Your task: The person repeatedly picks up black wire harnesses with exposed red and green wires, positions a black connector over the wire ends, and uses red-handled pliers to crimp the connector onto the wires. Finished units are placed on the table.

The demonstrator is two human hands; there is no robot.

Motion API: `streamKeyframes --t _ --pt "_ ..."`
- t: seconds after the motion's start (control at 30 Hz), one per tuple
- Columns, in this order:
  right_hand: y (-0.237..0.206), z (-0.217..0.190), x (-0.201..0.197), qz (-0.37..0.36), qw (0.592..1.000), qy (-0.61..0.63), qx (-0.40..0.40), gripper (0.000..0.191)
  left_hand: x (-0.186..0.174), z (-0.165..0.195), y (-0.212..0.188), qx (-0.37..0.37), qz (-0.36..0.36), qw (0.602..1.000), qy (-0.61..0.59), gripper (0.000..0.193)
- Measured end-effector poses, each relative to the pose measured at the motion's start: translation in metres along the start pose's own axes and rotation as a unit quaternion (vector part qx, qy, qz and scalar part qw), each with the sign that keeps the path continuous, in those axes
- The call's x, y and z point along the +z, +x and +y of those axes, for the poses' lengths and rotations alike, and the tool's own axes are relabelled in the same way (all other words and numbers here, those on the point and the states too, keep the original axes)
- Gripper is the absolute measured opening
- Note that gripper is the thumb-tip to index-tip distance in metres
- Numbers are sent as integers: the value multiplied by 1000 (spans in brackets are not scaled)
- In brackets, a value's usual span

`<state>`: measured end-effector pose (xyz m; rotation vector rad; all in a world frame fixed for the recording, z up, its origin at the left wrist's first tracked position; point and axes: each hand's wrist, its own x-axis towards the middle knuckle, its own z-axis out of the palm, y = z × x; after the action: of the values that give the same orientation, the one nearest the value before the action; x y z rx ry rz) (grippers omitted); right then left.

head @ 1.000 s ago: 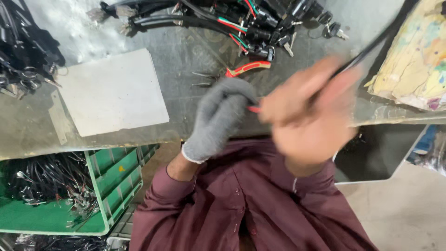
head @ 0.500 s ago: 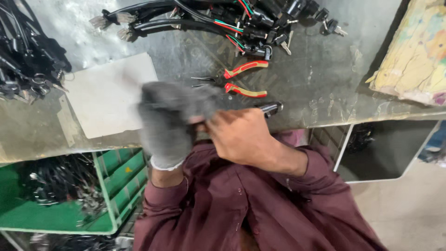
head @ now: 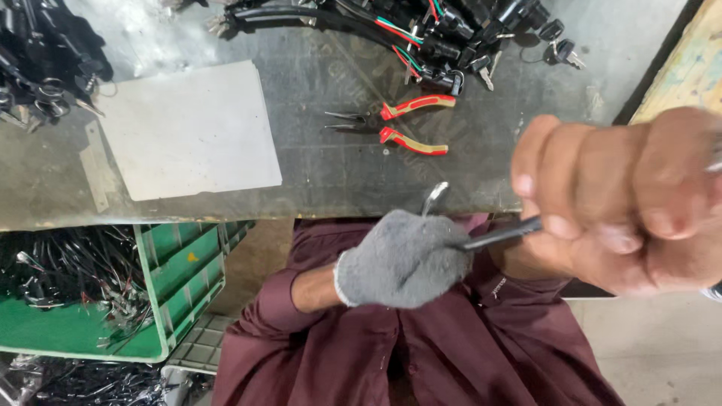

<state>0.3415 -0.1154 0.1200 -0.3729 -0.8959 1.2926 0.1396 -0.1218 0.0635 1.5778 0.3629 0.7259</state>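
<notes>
Two hands meet right at the near edge of the grey worktop (head: 338,173), seen from the head camera. Left hand (head: 406,259), in a grey knitted glove, is clenched around one end of a thin black cable (head: 500,234), and a bent silvery metal tip (head: 434,198) pokes up out of that fist. Right hand (head: 624,199), bare and blurred, very close to the lens, is closed tight on the same cable further along, so the cable runs straight between the two fists, above the lap in a maroon shirt (head: 466,353).

On the worktop just beyond lie red-handled needle-nose pliers (head: 398,124), jaws pointing left, untouched. A pale grey flat rectangular sheet (head: 188,131) sits to the left of them. A heap of black wire harnesses with keys (head: 421,30) crowds the far edge. Below left, a green plastic crate (head: 180,278) holds more dark wire parts.
</notes>
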Motion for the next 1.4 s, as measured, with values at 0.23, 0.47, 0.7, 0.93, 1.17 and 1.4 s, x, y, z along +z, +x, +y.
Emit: streamKeyframes --t 0.23,0.47,0.7,0.93,1.17,1.4 --pt "-28 18 -70 223 912 -311 -148 32 -40 -20 -7 77 86 963 244 17" --pt "-16 99 -17 -145 857 -478 125 48 -85 0 -9 -185 178 923 -286 33" --pt "-41 108 -23 -50 835 -536 114 39 -55 -15 -10 -36 292 952 80 26" --pt "-28 89 -25 -107 880 -453 92 53 -54 -6 -18 -192 331 921 78 32" --pt "-44 90 -36 -122 841 -527 32 46 -66 7 -3 -55 170 942 285 29" --pt "-45 85 -24 -94 880 -459 79 42 -81 -1 0 -47 93 960 258 44"
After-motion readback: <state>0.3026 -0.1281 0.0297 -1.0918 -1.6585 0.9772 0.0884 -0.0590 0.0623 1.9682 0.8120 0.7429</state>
